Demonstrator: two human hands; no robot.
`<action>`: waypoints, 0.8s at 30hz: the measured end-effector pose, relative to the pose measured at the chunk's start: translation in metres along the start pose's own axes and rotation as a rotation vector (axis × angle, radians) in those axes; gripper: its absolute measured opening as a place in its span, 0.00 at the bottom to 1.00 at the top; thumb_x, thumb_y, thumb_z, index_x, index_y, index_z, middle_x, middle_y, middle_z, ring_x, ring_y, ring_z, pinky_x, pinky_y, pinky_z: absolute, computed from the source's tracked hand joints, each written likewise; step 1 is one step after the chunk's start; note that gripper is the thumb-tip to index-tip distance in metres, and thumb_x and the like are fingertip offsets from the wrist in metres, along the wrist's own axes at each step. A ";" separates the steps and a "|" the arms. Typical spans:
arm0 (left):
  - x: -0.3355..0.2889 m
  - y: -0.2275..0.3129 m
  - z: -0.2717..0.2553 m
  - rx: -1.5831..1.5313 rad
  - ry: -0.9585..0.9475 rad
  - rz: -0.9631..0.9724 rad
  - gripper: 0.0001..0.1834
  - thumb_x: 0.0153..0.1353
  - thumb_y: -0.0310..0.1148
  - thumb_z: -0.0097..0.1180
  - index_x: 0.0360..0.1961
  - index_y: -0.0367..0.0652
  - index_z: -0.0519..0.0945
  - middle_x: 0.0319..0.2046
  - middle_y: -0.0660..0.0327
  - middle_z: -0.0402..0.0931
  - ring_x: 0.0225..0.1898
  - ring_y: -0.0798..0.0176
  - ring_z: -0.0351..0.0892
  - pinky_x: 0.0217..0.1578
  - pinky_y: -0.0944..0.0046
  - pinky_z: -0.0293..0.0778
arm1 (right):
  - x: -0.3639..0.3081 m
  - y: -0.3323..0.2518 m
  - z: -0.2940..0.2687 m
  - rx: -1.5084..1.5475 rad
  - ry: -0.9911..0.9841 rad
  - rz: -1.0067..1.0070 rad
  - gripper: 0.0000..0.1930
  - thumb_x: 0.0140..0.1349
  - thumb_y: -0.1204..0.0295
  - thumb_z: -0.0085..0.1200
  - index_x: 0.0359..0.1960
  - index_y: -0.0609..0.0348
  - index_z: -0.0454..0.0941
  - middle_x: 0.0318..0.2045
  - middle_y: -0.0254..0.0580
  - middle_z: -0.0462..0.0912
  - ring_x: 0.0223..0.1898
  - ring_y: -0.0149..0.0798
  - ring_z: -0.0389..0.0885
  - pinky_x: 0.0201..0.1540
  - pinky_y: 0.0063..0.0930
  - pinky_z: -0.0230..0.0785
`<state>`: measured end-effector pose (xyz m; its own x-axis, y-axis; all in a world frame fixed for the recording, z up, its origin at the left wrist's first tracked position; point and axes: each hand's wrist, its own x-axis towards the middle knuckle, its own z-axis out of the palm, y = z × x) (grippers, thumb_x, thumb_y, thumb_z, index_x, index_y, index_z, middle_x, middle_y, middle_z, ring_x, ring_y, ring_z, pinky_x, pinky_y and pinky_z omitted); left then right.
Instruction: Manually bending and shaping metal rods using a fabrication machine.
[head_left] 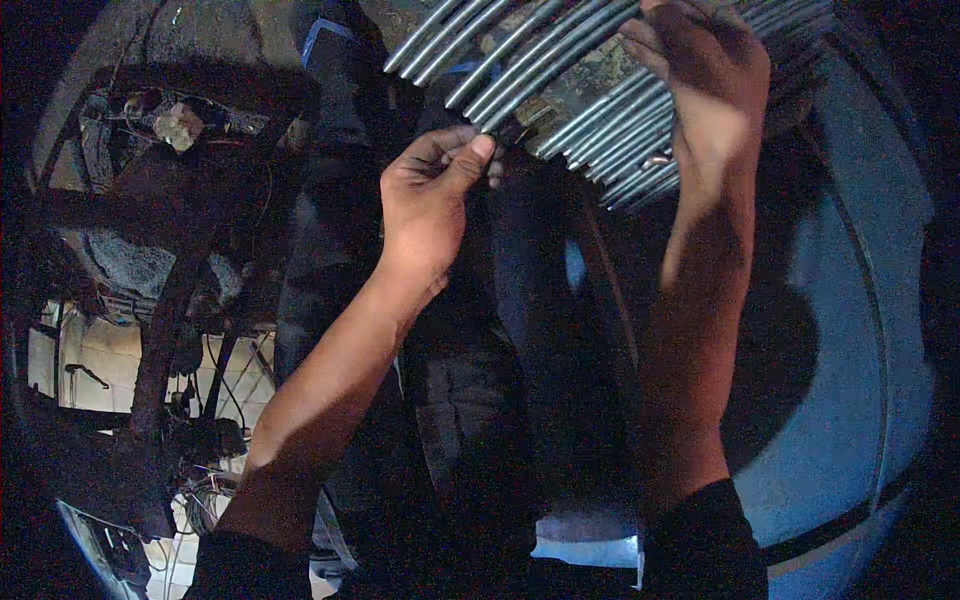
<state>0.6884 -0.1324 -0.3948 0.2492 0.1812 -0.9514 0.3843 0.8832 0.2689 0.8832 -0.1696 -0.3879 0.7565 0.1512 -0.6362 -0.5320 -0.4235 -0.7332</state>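
Observation:
My left hand (430,195) pinches the near end of a thin grey metal rod (560,75) between thumb and fingers. Along the same rod, farther up and to the right, the curled fingers of my right hand (705,85) close at its far part; the top edge of the picture cuts off some of that grip. Several similar rods (450,35) lie side by side just left of it. Under and beside my right hand, another row of metal rods (615,135) fans out, its near ends staggered.
A blue panel or surface (845,330) with a dark seam curves down the right side. Dark machinery or framework (165,210) fills the left, with a pale lump (178,127) on it. Cables (205,500) hang over light tiles (110,350) at lower left. Dark trousers (470,400) show between my arms.

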 end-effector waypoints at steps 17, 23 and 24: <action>0.003 0.004 0.001 0.060 -0.011 0.022 0.08 0.58 0.25 0.57 0.37 0.31 0.77 0.30 0.60 0.78 0.30 0.69 0.76 0.35 0.71 0.72 | 0.002 0.004 -0.007 0.195 -0.071 -0.091 0.08 0.55 0.81 0.56 0.24 0.57 0.71 0.19 0.33 0.69 0.19 0.28 0.68 0.22 0.29 0.62; 0.005 0.002 -0.001 0.031 -0.021 -0.004 0.06 0.58 0.24 0.56 0.36 0.31 0.77 0.29 0.60 0.78 0.30 0.69 0.77 0.35 0.71 0.72 | 0.009 0.005 -0.023 0.075 -0.339 -0.148 0.13 0.56 0.78 0.54 0.17 0.54 0.65 0.15 0.30 0.62 0.17 0.26 0.64 0.21 0.30 0.58; 0.004 0.002 0.000 0.030 -0.022 -0.005 0.06 0.58 0.24 0.56 0.36 0.31 0.77 0.29 0.60 0.78 0.30 0.69 0.77 0.35 0.71 0.72 | 0.010 0.008 -0.022 0.051 -0.267 -0.130 0.14 0.56 0.78 0.54 0.16 0.53 0.64 0.14 0.29 0.60 0.17 0.25 0.63 0.21 0.29 0.58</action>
<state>0.6897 -0.1301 -0.3985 0.2664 0.1676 -0.9492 0.4117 0.8706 0.2693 0.8952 -0.1912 -0.3947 0.6963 0.4338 -0.5719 -0.4610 -0.3404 -0.8195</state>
